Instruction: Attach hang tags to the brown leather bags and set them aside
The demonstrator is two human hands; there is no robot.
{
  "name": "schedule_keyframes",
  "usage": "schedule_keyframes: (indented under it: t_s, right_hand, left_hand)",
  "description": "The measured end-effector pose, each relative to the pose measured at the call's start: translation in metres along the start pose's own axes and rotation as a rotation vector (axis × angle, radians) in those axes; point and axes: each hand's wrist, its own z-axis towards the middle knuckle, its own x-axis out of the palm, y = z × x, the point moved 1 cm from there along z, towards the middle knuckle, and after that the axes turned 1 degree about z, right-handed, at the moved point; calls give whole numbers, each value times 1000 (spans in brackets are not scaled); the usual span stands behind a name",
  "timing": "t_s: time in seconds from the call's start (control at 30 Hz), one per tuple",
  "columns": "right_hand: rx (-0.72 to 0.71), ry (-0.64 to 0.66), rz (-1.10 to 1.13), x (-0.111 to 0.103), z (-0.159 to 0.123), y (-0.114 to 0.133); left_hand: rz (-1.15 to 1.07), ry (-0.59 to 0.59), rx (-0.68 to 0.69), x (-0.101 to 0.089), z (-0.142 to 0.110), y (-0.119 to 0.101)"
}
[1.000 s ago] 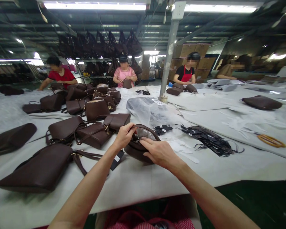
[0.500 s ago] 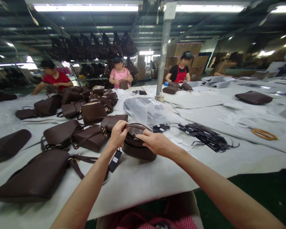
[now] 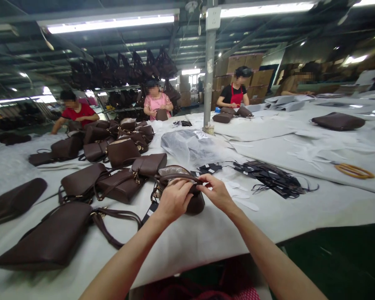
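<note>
A dark brown handbag (image 3: 196, 205) stands on the white-covered table in front of me, its mouth partly open with a patterned lining showing. My left hand (image 3: 175, 201) lies across the bag's near side, fingers closed over the top edge. At the right end of the opening, my right hand (image 3: 218, 192) pinches the bag's rim between thumb and fingers. The bag's handle (image 3: 178, 176) arches just beyond my left hand. Beside my left wrist hangs a black tag (image 3: 150, 211), partly covered by the hand. What lies inside the bag is mostly hidden.
Several brown handbags (image 3: 46, 233) crowd the left side. Beyond my hands are a clear plastic bag (image 3: 187, 146), a heap of black tags (image 3: 268, 179) and yellow-handled scissors (image 3: 354, 170). A metal post (image 3: 209, 75) rises from the table. Several co-workers sit across it.
My left hand has left the handle and come down, right and nearer, onto the bag's top edge. The right hand has shifted slightly right to the rim. The handle now leans away.
</note>
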Motion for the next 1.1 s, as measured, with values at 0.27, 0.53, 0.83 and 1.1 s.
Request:
schedule_keyframes:
  t_s: [0.27,0.53,0.83,1.1]
  right_hand:
    - [160,-30,385,3,-2,-12]
    - [271,-106,638,3,1,-7]
    - [213,-161,562,10,15,-10]
    - [125,-133,627,14,9,-9]
  left_hand:
    - [-141,317,-73,6,42,21]
    - [-70,363,-136,0,49,12]
    - [-4,245,-297,11,49,-1]
    - [162,210,-291,20,53,-8]
